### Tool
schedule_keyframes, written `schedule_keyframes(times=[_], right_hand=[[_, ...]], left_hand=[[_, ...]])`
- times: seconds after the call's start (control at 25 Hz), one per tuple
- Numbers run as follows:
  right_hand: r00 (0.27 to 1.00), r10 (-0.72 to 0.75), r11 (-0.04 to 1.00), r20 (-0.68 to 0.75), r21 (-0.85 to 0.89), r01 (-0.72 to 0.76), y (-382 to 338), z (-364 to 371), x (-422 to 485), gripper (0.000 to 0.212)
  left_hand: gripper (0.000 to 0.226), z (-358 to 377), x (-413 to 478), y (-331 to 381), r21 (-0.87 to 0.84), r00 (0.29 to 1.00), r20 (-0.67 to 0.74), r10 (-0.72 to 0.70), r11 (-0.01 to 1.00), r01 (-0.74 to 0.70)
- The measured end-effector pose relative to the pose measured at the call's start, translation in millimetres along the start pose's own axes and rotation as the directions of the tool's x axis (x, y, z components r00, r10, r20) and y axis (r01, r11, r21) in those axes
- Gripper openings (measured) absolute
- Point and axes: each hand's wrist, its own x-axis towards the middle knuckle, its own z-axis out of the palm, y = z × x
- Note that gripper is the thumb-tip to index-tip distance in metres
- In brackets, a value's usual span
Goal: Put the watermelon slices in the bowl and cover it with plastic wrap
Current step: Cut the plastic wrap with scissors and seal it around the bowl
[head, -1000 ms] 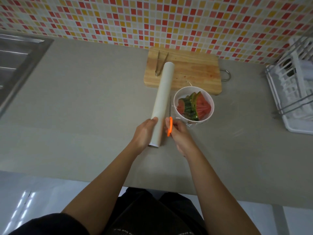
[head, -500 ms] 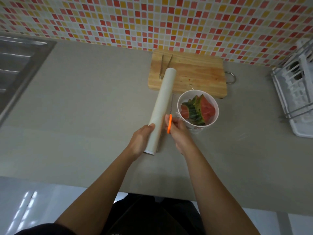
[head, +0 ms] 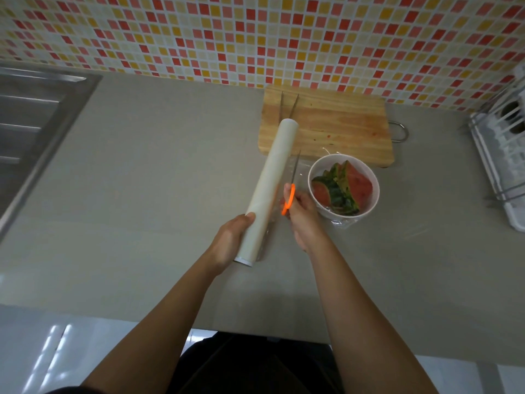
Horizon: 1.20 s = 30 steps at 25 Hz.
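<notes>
Cutting stage: watermelon slices [head: 342, 187] are already in the bowl [head: 372, 194] at 3 o'clock; roll [head: 271, 191] gripped by left hand [head: 230, 243], scissors [head: 290, 191] by right hand [head: 305, 218]; film isn't sealed yet.

Left hand [head: 230, 243] grips near end of plastic wrap roll [head: 270, 191] — roll angled toward 1 o'clock. Right hand [head: 305, 220] holds orange-handled scissors [head: 290, 191], blades between roll and bowl [head: 369, 200] — watermelon slices [head: 345, 190] inside. Cutting board [head: 341, 126] at 12 o'clock of bowl.

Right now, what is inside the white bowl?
The white bowl holds watermelon slices, red flesh and green rind, leaning together. Clear plastic wrap shows around the bowl's base. Anything beneath the slices is hidden.
</notes>
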Motion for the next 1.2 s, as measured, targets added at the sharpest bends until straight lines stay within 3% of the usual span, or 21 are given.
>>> schedule_keyframes(times=[0.52,0.88,0.96,1.04,1.12,1.2], right_hand=[[0.999,0.004,0.992,-0.053,0.123,0.003,-20,34,29,0.029],[0.995,-0.053,0.994,-0.087,0.094,0.061,-29,51,50,0.035],[0.992,-0.085,0.996,-0.088,0.002,0.085,-30,53,52,0.038],[0.986,-0.121,0.968,-0.11,-0.232,0.093,-27,55,43,0.04],[0.976,-0.16,0.9,-0.15,-0.428,0.082,-13,53,22,0.043],[0.98,-0.176,0.862,-0.094,-0.496,0.107,5,51,-9,0.04]], left_hand=[[0.035,-41,-6,12,-0.02,0.993,0.113,-0.042,0.999,0.045],[0.035,-71,-12,13,-0.078,0.994,0.091,-0.064,0.994,0.071],[0.036,-78,-14,10,-0.125,0.997,0.065,-0.052,0.99,0.06],[0.036,-84,-15,8,-0.159,0.999,0.024,-0.03,0.987,0.033],[0.04,-86,-14,5,-0.118,1.0,-0.022,0.007,0.993,-0.01],[0.042,-82,-11,1,-0.014,0.991,-0.114,0.066,0.998,-0.068]])
